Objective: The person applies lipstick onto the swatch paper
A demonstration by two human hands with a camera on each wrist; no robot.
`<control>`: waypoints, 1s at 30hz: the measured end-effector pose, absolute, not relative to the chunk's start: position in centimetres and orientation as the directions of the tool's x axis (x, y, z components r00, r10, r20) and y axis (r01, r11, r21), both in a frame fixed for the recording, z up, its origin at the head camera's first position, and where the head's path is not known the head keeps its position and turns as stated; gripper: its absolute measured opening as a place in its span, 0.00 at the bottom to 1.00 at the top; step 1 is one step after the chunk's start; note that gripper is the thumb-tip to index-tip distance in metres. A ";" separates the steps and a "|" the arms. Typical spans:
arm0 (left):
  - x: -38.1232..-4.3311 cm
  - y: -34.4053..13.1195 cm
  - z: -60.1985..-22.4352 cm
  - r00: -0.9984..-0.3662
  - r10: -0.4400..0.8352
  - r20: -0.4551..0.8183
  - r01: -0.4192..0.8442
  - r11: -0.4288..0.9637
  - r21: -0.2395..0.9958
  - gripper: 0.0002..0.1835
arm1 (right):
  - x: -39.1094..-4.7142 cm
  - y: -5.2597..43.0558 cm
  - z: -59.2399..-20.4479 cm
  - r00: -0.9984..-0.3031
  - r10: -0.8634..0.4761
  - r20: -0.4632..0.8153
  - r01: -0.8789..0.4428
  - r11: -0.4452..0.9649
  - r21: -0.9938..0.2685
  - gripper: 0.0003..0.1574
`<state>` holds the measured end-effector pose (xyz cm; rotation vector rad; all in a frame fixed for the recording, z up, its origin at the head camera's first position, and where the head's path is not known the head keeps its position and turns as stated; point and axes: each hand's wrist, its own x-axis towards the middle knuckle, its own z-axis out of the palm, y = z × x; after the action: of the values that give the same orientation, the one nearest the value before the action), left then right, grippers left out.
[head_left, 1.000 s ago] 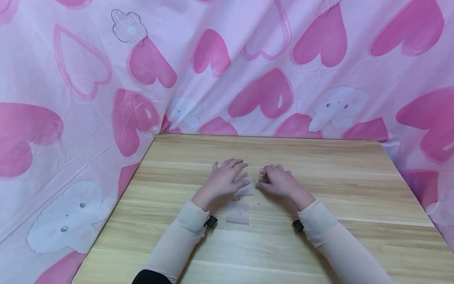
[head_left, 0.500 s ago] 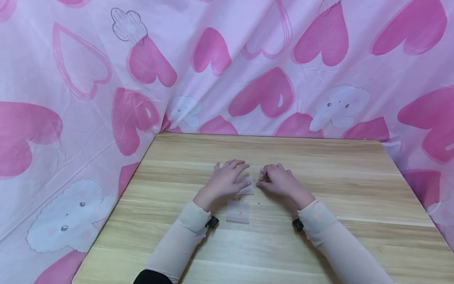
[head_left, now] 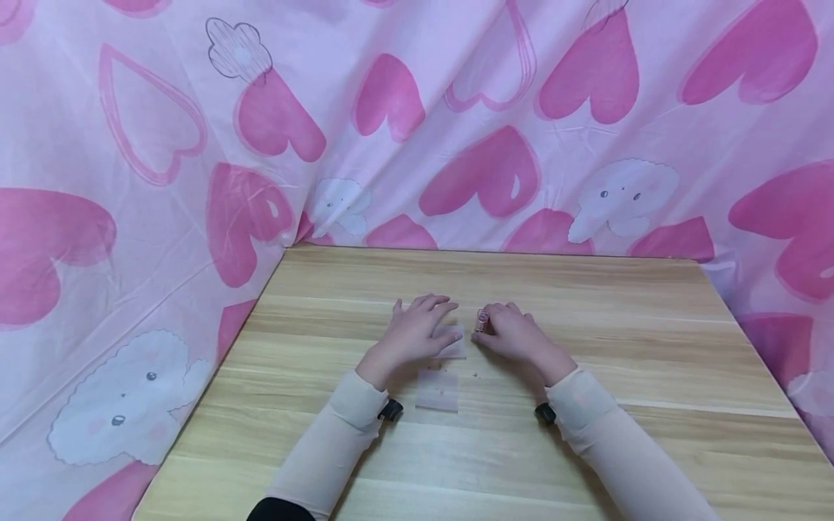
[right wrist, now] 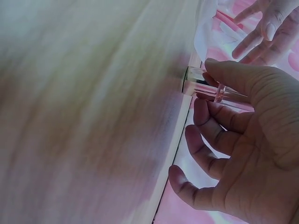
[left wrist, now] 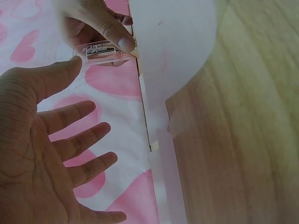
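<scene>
A small clear pinkish lip balm tube (head_left: pixel 482 320) with printed lettering stands upright on the table. My right hand (head_left: pixel 521 336) pinches it between thumb and fingers; the lower end of the tube (right wrist: pixel 191 86) is at the wood in the right wrist view. Across from it, my left hand (head_left: pixel 413 329) has its fingers spread and nothing in them. That hand is over a thin translucent square sheet (head_left: pixel 451 352), covering part of it. Nearer to me lies a second such sheet (head_left: pixel 436 394), with a few small reddish specks on it.
The wooden table (head_left: pixel 651 340) carries some tiny reddish crumbs (head_left: pixel 476 375) between the hands. A pink heart-patterned curtain (head_left: pixel 391 174) hangs along its back and left edges. Each wrist wears a small black camera, such as the left one (head_left: pixel 391 410).
Both hands stay almost where they were; the left has shifted very slightly to the right. The right hand keeps its pinch on the lip balm tube.
</scene>
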<state>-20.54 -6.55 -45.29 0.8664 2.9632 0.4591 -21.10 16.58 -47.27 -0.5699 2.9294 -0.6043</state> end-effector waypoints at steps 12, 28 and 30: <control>-20.5 -6.5 -45.3 -0.848 0.525 0.073 0.521 0.803 0.288 0.33 | -21.1 16.8 -47.2 -0.924 -0.382 0.009 -0.354 0.846 -0.399 0.12; -20.5 -6.6 -45.6 -0.845 0.531 0.062 0.523 0.796 0.305 0.34 | -21.1 17.0 -46.5 -0.919 -0.391 0.045 -0.376 0.839 -0.393 0.13; -20.6 -6.6 -45.6 -0.843 0.534 0.061 0.525 0.794 0.307 0.35 | -21.1 17.0 -46.4 -0.920 -0.388 0.047 -0.375 0.842 -0.388 0.14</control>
<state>-20.57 -6.56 -45.58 0.8699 2.9482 0.4918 -21.08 16.97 -46.37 -0.6182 2.9831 -0.6180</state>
